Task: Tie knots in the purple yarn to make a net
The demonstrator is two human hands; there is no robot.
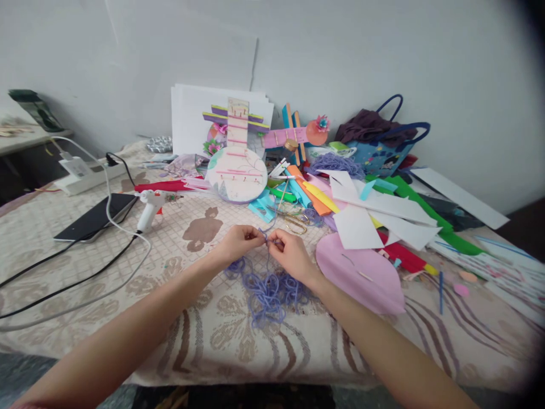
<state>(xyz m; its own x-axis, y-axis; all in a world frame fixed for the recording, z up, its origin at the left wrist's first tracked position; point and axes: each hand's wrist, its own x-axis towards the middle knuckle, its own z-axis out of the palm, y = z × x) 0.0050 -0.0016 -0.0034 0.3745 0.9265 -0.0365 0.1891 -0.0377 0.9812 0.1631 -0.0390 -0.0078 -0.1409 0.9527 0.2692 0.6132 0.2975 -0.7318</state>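
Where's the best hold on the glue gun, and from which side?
I'd grip the glue gun by its white handle, coming from the near side: the handle slants toward the near left, with the red trigger on its right. The black cord leaves the handle's lower end, so hold above that.

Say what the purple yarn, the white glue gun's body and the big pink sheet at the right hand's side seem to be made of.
Purple yarn: likely wool or acrylic, matt; soft, loosely looping strands. 
Glue gun's body: probably moulded plastic, smooth, evenly white. 
Pink sheet: thin and flat with little shine; paper or craft foam, I can't tell which.
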